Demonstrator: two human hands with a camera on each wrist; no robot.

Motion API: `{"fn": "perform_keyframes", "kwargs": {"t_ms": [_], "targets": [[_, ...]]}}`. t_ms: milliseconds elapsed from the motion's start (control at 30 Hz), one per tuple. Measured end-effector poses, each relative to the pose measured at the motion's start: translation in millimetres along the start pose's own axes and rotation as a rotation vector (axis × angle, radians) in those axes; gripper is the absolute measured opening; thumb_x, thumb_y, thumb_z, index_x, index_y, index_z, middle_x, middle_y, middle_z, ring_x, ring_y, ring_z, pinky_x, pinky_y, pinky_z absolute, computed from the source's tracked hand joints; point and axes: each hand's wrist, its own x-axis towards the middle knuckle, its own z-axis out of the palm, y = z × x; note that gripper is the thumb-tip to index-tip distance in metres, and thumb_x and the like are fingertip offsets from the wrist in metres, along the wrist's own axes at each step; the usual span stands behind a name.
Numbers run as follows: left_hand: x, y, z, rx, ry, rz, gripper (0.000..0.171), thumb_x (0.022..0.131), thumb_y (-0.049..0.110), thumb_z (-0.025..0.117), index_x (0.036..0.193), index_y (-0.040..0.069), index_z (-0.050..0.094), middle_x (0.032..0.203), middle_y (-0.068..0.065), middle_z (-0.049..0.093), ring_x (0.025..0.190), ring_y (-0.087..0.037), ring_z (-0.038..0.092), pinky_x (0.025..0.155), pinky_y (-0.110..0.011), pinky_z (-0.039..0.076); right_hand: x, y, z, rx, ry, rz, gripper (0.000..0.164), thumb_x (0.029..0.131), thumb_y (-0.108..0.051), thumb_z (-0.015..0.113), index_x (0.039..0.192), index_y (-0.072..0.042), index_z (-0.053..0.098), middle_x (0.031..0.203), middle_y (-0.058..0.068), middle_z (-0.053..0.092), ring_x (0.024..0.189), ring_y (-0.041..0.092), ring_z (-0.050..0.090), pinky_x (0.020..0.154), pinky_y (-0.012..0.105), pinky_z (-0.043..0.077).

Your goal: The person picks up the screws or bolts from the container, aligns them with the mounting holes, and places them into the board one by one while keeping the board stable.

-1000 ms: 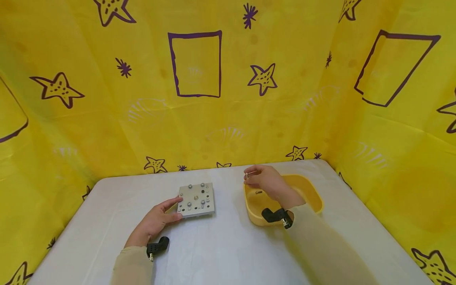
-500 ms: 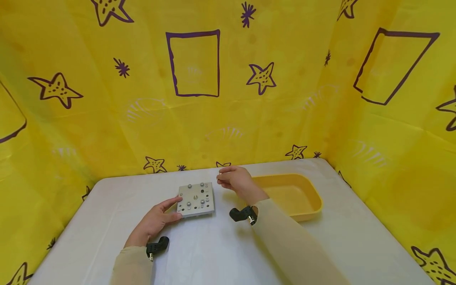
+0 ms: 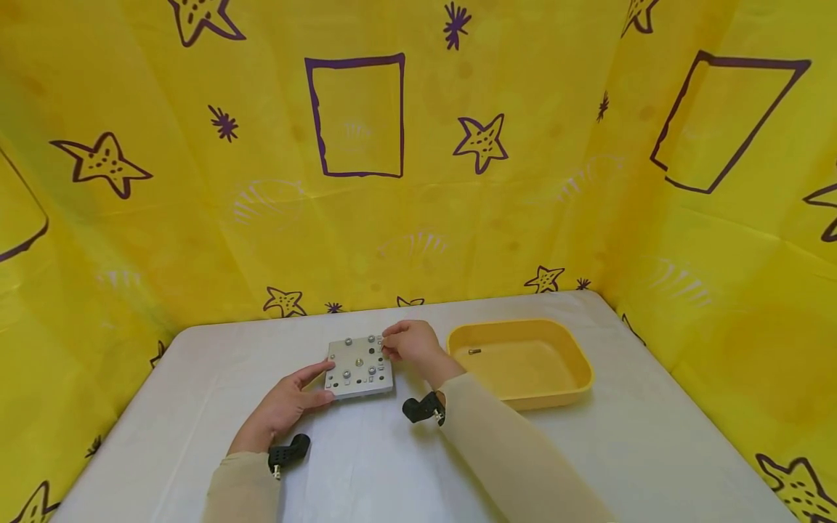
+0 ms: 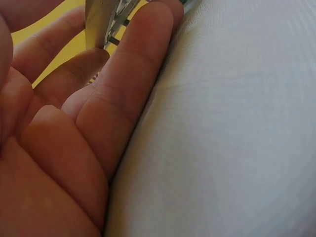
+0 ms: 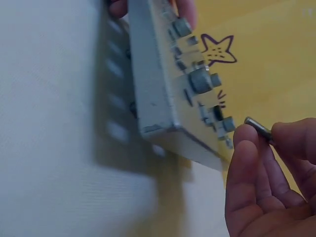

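Note:
A square metal plate (image 3: 358,350) with bolt heads, small blocks and holes on its top is gripped at its left edge by my left hand (image 3: 288,403). In the left wrist view, fingers lie along the white cloth beneath the edge of the plate (image 4: 98,22). My right hand (image 3: 415,349) is at the plate's far right corner. Between its thumb and forefinger it pinches a small metal pin (image 5: 259,128), seen in the right wrist view just off the plate's top face. Stud ends (image 5: 132,107) stick out below the plate, above the cloth.
To the right stands a yellow tray (image 3: 585,370) with one small screw-like metal piece (image 3: 474,351) in it. A white cloth (image 3: 366,465) covers the table. Yellow patterned curtains (image 3: 418,203) close off the back and sides.
My right hand has come left from over the yellow tray to the plate's far right corner, carrying the pin. My left hand and the plate have stayed put.

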Motion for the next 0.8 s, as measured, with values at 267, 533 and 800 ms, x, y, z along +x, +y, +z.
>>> {"fn": "perform_keyframes", "kwargs": {"t_ms": [267,533,800], "targets": [[1.4,-2.8,-0.5,0.016,0.0,0.005,0.071,0.08,0.03,0.084,0.144,0.021,0.056,0.156,-0.014,0.037,0.146,-0.04,0.019,0.111,-0.067,0.005,-0.7,7.9,4.6,-0.116,-0.004,-0.02,0.007,0.09,-0.003,0.071,0.096,-0.001,0.074,0.079,0.006,0.07,0.07,0.015,0.065,0.067,0.028,0.056],[1.0,-0.9,0.0,0.008,0.0,0.001,0.073,0.079,0.03,0.085,0.144,0.019,0.055,0.158,-0.014,0.034,0.147,-0.04,0.015,0.111,-0.067,0.004,-3.2,6.7,0.8,-0.197,-0.055,-0.044,0.008,0.093,-0.006,0.067,0.097,-0.004,0.075,0.083,0.004,0.068,0.076,0.02,0.064,0.072,0.032,0.057],[0.0,-0.2,0.2,0.016,0.0,-0.01,0.073,0.079,0.032,0.084,0.145,0.02,0.055,0.158,-0.015,0.033,0.147,-0.042,0.012,0.111,-0.068,0.003,-4.5,5.4,-1.0,-0.242,-0.083,-0.045,0.008,0.093,-0.007,0.069,0.095,-0.008,0.077,0.091,0.001,0.068,0.078,0.018,0.063,0.072,0.029,0.055]]}}
